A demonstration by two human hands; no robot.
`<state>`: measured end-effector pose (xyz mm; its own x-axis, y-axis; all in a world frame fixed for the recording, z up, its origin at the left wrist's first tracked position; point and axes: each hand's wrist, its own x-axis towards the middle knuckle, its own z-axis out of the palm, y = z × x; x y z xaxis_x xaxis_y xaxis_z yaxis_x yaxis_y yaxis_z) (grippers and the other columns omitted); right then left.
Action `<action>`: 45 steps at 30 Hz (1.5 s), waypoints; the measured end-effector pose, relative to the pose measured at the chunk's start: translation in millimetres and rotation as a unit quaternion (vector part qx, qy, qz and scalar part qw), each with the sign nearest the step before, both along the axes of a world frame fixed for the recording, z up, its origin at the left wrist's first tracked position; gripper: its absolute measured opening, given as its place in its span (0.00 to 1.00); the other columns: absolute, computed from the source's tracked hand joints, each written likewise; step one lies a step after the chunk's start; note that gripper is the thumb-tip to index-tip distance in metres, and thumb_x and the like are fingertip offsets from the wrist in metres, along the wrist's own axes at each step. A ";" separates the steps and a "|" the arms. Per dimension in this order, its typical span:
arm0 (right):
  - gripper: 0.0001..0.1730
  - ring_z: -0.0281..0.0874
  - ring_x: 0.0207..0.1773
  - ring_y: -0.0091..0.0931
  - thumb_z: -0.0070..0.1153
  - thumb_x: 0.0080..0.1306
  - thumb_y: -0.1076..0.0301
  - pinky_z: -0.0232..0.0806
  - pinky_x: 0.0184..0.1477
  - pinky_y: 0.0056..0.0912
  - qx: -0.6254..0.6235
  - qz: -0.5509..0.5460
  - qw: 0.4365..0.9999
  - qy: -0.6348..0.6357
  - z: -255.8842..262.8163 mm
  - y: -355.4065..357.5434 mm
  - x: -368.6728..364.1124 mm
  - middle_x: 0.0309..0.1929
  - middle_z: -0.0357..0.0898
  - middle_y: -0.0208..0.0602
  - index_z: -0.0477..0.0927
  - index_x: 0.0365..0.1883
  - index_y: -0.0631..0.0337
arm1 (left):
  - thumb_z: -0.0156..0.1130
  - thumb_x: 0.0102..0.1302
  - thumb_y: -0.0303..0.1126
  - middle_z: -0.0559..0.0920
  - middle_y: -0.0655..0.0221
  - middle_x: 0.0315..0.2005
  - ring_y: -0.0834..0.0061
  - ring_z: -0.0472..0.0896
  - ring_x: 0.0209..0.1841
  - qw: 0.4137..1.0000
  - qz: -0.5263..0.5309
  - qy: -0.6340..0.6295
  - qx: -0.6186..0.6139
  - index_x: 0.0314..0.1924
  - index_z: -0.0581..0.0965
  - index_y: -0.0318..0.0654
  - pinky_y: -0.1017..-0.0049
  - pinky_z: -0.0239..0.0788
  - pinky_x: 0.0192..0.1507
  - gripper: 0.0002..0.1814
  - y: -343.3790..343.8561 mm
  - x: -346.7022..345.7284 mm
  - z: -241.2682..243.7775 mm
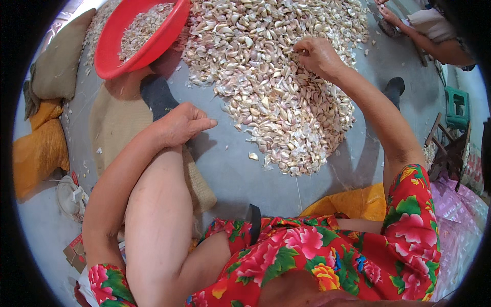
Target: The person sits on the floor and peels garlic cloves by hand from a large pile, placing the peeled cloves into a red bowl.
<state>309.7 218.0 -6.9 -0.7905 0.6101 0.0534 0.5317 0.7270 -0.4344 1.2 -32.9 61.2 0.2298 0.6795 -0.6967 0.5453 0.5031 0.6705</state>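
Observation:
A broad pile of loose garlic cloves (268,76) covers the grey floor before me, with papery skins mixed in. Over its right side hovers my right hand (319,57), fingers bent downward; whether a clove is between them is hidden. My left hand (186,122) rests at my raised knee, left of the pile. Its fingers are curled in and the thumb points right, with nothing visible in them. One stray clove (253,156) lies apart near the pile's lower left edge. At the upper left, a tilted red plastic basin (168,46) holds small cloves and skins.
Stuffed sacks (61,53) and an orange woven sack (42,149) line the left. Beige sacking (115,122) lies under my leg. Another person's arm (425,44) shows top right. A green plastic stool (457,107) and a wooden frame (445,142) stand at right. A coiled cord (71,197) lies left.

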 end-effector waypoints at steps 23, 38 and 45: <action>0.09 0.83 0.29 0.34 0.65 0.58 0.70 0.74 0.34 0.35 -0.146 -0.079 0.967 0.195 37.2 -127.5 -37.3 0.29 0.83 0.43 0.82 0.37 0.59 | 0.55 0.75 0.35 0.69 0.77 0.22 0.84 0.67 0.27 0.965 0.055 -0.014 0.257 0.40 0.74 0.34 0.77 0.60 0.28 0.10 51.1 70.7 1.5; 0.12 0.82 0.36 0.18 0.60 0.67 0.77 0.77 0.38 0.20 -0.521 -0.172 0.736 0.397 17.7 -153.8 -41.8 0.38 0.86 0.33 0.85 0.48 0.66 | 0.59 0.71 0.32 0.74 0.69 0.22 0.81 0.70 0.28 0.946 0.016 0.059 0.319 0.39 0.74 0.34 0.73 0.67 0.32 0.08 48.7 77.5 -7.0; 0.12 0.81 0.33 0.16 0.55 0.66 0.80 0.76 0.37 0.20 -0.496 -0.175 0.726 0.443 16.3 -162.3 -45.5 0.35 0.85 0.30 0.84 0.47 0.66 | 0.61 0.66 0.32 0.77 0.62 0.23 0.77 0.73 0.28 0.932 0.025 0.104 0.346 0.38 0.76 0.32 0.70 0.69 0.33 0.09 47.5 84.0 -3.9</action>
